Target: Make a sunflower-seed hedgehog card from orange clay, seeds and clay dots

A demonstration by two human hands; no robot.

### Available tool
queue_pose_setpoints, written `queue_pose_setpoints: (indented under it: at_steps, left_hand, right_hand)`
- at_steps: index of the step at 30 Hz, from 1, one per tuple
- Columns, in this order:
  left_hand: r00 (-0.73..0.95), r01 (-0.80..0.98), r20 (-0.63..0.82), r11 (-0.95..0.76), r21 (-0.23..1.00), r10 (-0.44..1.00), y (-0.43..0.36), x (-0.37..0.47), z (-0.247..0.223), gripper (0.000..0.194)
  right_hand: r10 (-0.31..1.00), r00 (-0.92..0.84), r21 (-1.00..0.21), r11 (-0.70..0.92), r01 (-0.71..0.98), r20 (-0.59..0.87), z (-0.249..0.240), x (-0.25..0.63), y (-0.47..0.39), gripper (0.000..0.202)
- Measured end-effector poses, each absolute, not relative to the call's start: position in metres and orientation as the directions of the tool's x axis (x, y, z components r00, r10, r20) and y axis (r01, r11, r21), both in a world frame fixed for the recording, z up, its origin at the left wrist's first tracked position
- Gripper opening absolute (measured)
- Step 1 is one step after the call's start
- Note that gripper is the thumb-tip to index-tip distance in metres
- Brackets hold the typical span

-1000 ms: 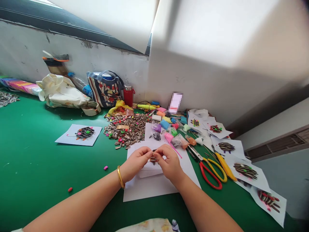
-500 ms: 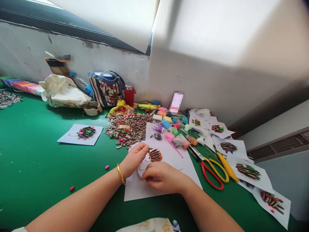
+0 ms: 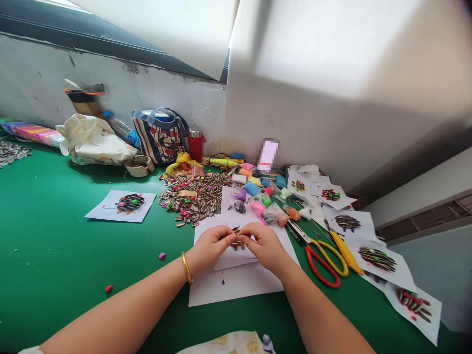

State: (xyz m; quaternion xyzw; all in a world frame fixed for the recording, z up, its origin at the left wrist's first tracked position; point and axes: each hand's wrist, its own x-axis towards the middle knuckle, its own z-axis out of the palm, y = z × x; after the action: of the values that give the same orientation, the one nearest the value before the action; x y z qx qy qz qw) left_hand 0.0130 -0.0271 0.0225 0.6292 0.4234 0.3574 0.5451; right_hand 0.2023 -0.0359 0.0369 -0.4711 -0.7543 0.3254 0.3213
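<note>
My left hand [image 3: 214, 246], with a gold bangle at the wrist, and my right hand [image 3: 266, 246] meet fingertip to fingertip. Both are closed in a pinch; the small item between them is too hidden to name. Just beneath lies a seed-covered hedgehog picture [image 3: 239, 247], partly covered by my fingers. It rests on a larger white sheet [image 3: 206, 291], where a small dark bit [image 3: 223, 282] shows. Beyond my hands spreads a heap of striped sunflower seeds [image 3: 199, 199] mixed with coloured clay bits.
Red-and-yellow scissors [image 3: 322, 260] and a yellow cutter [image 3: 346, 253] lie right of the sheet. Bagged coloured clay [image 3: 254, 189] sits behind. Finished seed pictures [image 3: 379, 258] line the right edge; another card [image 3: 121, 205] lies left. Bags [image 3: 160, 137] and a red flask [image 3: 195, 146] stand by the wall.
My right hand has risen from the sheet's lower part to meet my left fingertips. The left hand has shifted slightly down. The dark bit on the sheet is now uncovered.
</note>
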Motion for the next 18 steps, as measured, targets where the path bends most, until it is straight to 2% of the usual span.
queue_pose_setpoints:
  at_steps: [4,7,10,18]
  left_hand:
    - [0.276,0.145,-0.013,-0.028,0.989,0.961,-0.023,0.01,0.026,0.026]
    - [0.176,0.174,-0.002,-0.029,0.984,0.984,-0.02,0.007,0.026,0.027]
    - [0.144,0.194,-0.028,0.0,0.981,0.989,-0.017,0.006,0.024,0.028]
    - [0.14,0.187,-0.08,0.053,0.981,0.987,-0.018,0.006,0.022,0.028]
  right_hand:
    - [0.949,-0.291,-0.751,0.279,0.599,0.12,0.037,0.218,-0.026,0.012]
    - [0.949,-0.316,-0.697,0.239,0.677,0.018,0.035,0.231,-0.021,0.014]
    - [0.94,-0.337,-0.664,0.213,0.717,-0.062,0.033,0.236,-0.02,0.015]
    - [0.929,-0.366,-0.568,0.275,0.775,-0.05,0.028,0.224,-0.025,0.015]
